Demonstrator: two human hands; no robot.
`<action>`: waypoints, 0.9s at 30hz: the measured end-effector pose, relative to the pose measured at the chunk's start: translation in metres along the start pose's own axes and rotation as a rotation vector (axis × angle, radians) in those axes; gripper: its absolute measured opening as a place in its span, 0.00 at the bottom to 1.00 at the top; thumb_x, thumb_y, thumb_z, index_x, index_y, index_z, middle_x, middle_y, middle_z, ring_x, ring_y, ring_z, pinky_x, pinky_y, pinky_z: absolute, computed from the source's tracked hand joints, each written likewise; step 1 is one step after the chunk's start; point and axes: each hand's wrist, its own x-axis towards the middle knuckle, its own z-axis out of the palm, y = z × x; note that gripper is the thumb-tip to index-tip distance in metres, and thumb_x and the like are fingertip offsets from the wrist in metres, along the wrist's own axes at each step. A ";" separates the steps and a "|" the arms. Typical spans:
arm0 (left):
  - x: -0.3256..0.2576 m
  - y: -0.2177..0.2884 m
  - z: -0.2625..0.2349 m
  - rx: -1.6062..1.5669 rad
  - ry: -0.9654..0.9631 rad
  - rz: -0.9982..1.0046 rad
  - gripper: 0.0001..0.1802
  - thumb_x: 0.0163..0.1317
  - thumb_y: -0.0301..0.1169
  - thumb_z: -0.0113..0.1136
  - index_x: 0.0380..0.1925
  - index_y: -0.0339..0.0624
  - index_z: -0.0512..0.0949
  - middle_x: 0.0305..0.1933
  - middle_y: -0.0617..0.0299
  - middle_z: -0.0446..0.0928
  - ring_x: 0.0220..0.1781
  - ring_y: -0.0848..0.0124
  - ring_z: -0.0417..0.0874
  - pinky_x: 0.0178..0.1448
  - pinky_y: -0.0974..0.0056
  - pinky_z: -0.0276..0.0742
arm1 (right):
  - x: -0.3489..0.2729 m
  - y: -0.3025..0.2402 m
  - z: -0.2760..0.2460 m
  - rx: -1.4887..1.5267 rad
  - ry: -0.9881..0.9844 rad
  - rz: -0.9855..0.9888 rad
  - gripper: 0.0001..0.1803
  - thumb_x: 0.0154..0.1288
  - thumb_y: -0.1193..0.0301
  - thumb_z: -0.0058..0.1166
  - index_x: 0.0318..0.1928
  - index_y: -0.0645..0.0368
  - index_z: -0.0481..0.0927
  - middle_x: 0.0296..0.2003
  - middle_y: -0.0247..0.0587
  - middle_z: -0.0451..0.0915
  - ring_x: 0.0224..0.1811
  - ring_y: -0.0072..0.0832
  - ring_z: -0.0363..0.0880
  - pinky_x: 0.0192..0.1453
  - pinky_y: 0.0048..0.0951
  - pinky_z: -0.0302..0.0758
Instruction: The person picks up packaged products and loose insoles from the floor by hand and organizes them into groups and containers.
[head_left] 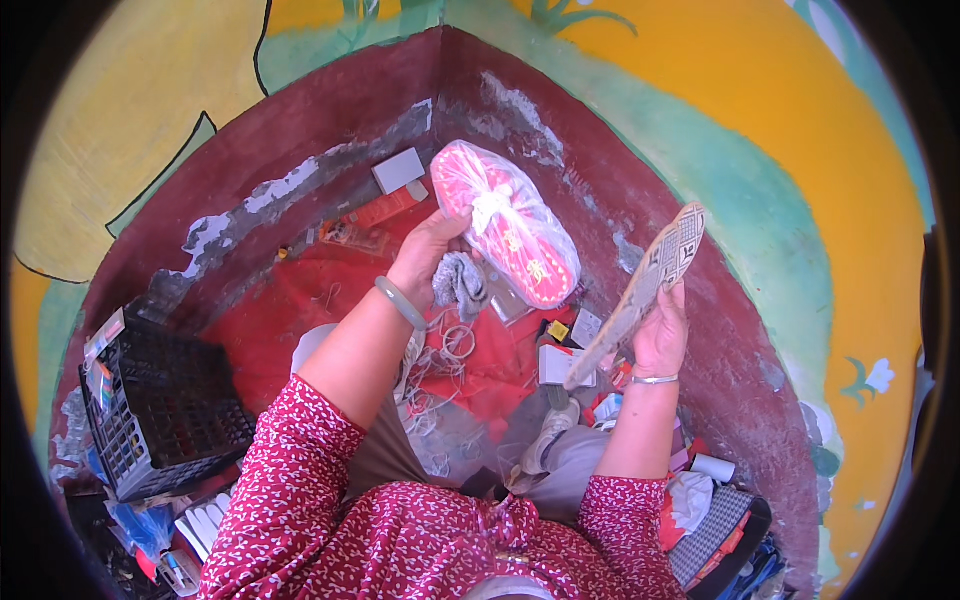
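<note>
My left hand point(437, 245) grips the edge of a sole-shaped red bundle point(535, 255) with yellow marks, wrapped in a clear plastic bag knotted in white at its middle. Just under that hand is a rumpled grey cloth point(460, 284), perhaps a sock; whether the fingers hold it too, I cannot tell. On the right, my right hand point(662, 338) is closed on a thin, beige shoe sole point(650, 280) with a dark geometric pattern, raised on a slant. The two held things are apart.
Left of me a black plastic crate point(175, 405) leans tilted. Tangled white cord point(440, 370) lies on red sheeting point(280, 305). A white box point(398, 170) sits near the wall corner, another box point(565, 366) by my shoe point(550, 435). A checked bag point(710, 535) stands at right.
</note>
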 end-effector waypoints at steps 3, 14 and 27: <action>0.000 0.002 -0.002 -0.003 0.040 0.031 0.12 0.61 0.34 0.54 0.41 0.39 0.72 0.31 0.61 0.78 0.25 0.75 0.77 0.27 0.73 0.76 | 0.003 0.002 -0.023 0.021 -0.067 0.094 0.20 0.65 0.69 0.44 0.56 0.60 0.65 0.26 0.34 0.72 0.23 0.24 0.72 0.25 0.25 0.70; 0.008 -0.017 -0.008 0.159 0.031 0.071 0.11 0.62 0.34 0.53 0.39 0.38 0.75 0.34 0.62 0.79 0.31 0.75 0.80 0.38 0.69 0.76 | -0.001 0.094 -0.096 -0.239 0.156 0.784 0.25 0.63 0.46 0.41 0.38 0.57 0.74 0.09 0.30 0.59 0.07 0.21 0.58 0.12 0.25 0.58; -0.002 -0.019 -0.016 0.379 -0.037 -0.038 0.11 0.57 0.26 0.59 0.40 0.35 0.76 0.36 0.61 0.79 0.35 0.74 0.80 0.43 0.69 0.76 | 0.022 0.077 -0.033 -0.790 0.251 0.179 0.33 0.59 0.59 0.55 0.59 0.64 0.62 0.55 0.51 0.68 0.58 0.31 0.67 0.59 0.31 0.65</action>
